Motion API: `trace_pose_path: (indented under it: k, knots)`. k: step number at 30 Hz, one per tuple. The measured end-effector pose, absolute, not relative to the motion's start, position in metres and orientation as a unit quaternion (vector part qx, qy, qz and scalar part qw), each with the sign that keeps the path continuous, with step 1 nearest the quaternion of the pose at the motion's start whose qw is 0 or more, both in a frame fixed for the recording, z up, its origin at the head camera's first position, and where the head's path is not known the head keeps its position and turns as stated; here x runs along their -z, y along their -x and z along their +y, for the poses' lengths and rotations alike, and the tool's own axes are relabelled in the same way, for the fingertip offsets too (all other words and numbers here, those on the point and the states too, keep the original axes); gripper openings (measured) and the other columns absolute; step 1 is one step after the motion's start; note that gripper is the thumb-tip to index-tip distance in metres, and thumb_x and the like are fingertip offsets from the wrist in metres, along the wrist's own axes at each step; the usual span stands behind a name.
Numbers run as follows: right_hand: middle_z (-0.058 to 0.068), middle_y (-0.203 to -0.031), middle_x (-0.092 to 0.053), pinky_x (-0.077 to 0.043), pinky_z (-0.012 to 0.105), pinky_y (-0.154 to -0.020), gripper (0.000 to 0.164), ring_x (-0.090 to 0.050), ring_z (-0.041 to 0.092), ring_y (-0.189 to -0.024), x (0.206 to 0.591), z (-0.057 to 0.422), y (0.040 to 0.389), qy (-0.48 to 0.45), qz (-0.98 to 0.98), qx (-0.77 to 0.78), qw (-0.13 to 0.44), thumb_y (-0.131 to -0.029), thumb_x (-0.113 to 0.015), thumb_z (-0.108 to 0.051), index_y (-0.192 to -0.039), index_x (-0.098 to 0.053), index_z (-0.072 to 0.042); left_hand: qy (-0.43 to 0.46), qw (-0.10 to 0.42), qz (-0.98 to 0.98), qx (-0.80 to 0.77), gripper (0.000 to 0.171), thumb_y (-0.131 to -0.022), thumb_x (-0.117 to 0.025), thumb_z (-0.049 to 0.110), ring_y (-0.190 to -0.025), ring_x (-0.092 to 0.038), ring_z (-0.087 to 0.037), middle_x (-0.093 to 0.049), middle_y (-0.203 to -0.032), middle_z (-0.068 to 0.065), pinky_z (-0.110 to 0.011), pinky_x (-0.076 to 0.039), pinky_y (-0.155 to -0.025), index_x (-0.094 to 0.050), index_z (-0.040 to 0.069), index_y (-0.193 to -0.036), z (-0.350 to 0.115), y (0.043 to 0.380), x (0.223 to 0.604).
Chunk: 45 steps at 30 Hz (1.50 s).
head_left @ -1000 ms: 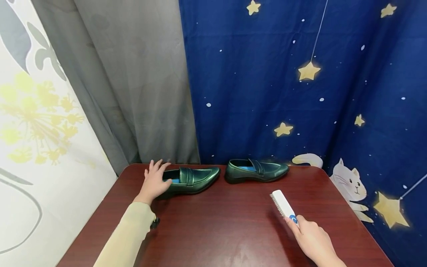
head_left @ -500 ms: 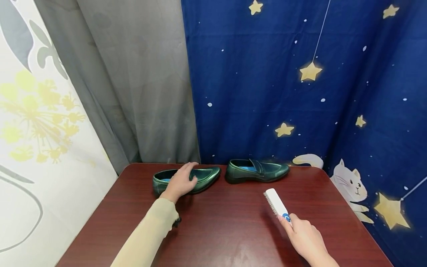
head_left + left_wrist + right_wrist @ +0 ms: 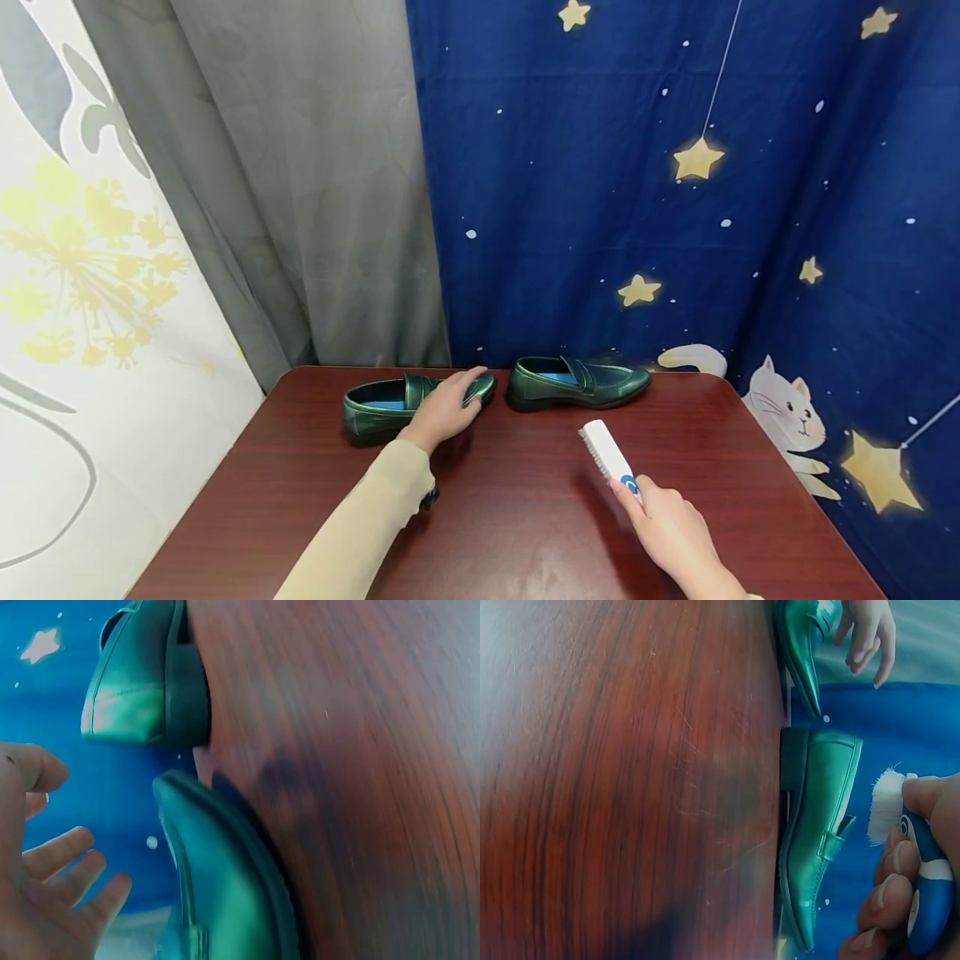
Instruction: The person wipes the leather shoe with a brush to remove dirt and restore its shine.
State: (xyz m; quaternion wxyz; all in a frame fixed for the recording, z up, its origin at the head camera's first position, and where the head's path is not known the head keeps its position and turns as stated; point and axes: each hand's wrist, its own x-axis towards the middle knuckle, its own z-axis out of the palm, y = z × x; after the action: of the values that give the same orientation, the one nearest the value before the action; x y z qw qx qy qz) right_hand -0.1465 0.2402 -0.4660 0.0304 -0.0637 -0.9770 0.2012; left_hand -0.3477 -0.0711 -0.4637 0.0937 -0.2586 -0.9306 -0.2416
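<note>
The first shoe (image 3: 375, 421), by the fingers of the left hand (image 3: 444, 410), is a dark shiny green, and the second shoe (image 3: 577, 387) just past those fingertips is the same, with bright blue insoles (image 3: 386, 405) in both. The brush (image 3: 606, 448) in the fingers of the right hand (image 3: 667, 521) is white with white bristles (image 3: 886, 808) and a blue-and-white handle (image 3: 930, 915). Plain pale-cream sleeve (image 3: 363, 517) behind the left fingers. Table (image 3: 525, 517) below all the fingers: reddish brown with darker wood grain. Beyond them, a plain grey curtain (image 3: 360, 183) meets a deep blue curtain (image 3: 555, 192) with yellow stars, white dots and, right of the right fingers, a white cat (image 3: 783, 408). Left of the left fingers, a white hanging (image 3: 165, 433) has yellow floral bursts and grey leafy shapes.
</note>
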Motion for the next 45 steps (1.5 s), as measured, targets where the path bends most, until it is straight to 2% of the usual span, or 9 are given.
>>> trace_pose_path:
  k: [4,14,22,35,40,45]
  knots:
    - [0.005,-0.068,-0.055,-0.036,0.037,-0.049,0.052,-0.049,0.018,-0.056,0.466,0.237,0.145,0.058,-0.977,-0.202,0.032,-0.088,-0.039,-0.062,-0.084,-0.054,-0.012,0.272,0.084,-0.929,0.237,0.053,-0.092,-0.049,0.034,-0.120,-0.044,-0.019,-0.042,-0.136,0.000,-0.041,-0.038,-0.094,-0.029,0.038,-0.140,-0.058,0.348,0.466]
    - [0.001,-0.060,-0.048,-0.034,0.036,-0.047,0.053,-0.047,0.017,-0.054,0.467,0.232,0.143,0.056,-0.977,-0.204,0.037,-0.087,-0.036,-0.065,-0.079,-0.051,-0.014,0.298,0.082,-0.920,0.242,0.053,-0.093,-0.050,0.034,-0.125,-0.035,-0.024,-0.041,-0.135,-0.007,-0.045,-0.032,-0.098,-0.031,0.030,-0.142,-0.024,0.354,0.471]
    - [0.000,-0.056,-0.043,-0.032,0.036,-0.047,0.054,-0.043,0.017,-0.052,0.470,0.225,0.141,0.055,-0.976,-0.208,0.043,-0.087,-0.033,-0.067,-0.076,-0.048,-0.016,0.291,0.074,-0.924,0.239,0.054,-0.092,-0.051,0.036,-0.128,-0.028,-0.026,-0.036,-0.138,-0.011,-0.047,-0.031,-0.098,-0.031,0.032,-0.142,-0.004,0.363,0.482]
    - [0.002,-0.062,-0.050,-0.034,0.038,-0.047,0.051,-0.050,0.019,-0.054,0.469,0.222,0.147,0.041,-0.978,-0.194,0.060,-0.087,-0.037,-0.064,-0.079,-0.051,-0.016,0.258,0.022,-0.932,0.253,0.060,-0.094,-0.049,0.034,-0.131,-0.022,-0.034,-0.027,-0.144,-0.016,-0.053,-0.030,-0.097,-0.016,0.043,-0.143,-0.001,0.370,0.482]
    - [0.002,-0.060,-0.048,-0.033,0.037,-0.046,0.052,-0.048,0.018,-0.052,0.469,0.218,0.149,0.038,-0.978,-0.192,0.065,-0.087,-0.036,-0.065,-0.078,-0.049,-0.016,0.256,0.012,-0.926,0.275,0.065,-0.093,-0.052,0.030,-0.130,-0.023,-0.038,-0.025,-0.145,-0.018,-0.055,-0.028,-0.098,-0.014,0.042,-0.144,-0.001,0.375,0.485]
    - [0.000,-0.058,-0.046,-0.032,0.036,-0.045,0.051,-0.045,0.017,-0.050,0.467,0.212,0.150,0.031,-0.978,-0.195,0.062,-0.087,-0.037,-0.064,-0.077,-0.048,-0.016,0.270,0.034,-0.916,0.295,0.056,-0.092,-0.054,0.027,-0.126,-0.034,-0.032,-0.033,-0.141,-0.011,-0.050,-0.031,-0.097,-0.028,0.033,-0.142,-0.002,0.376,0.486]
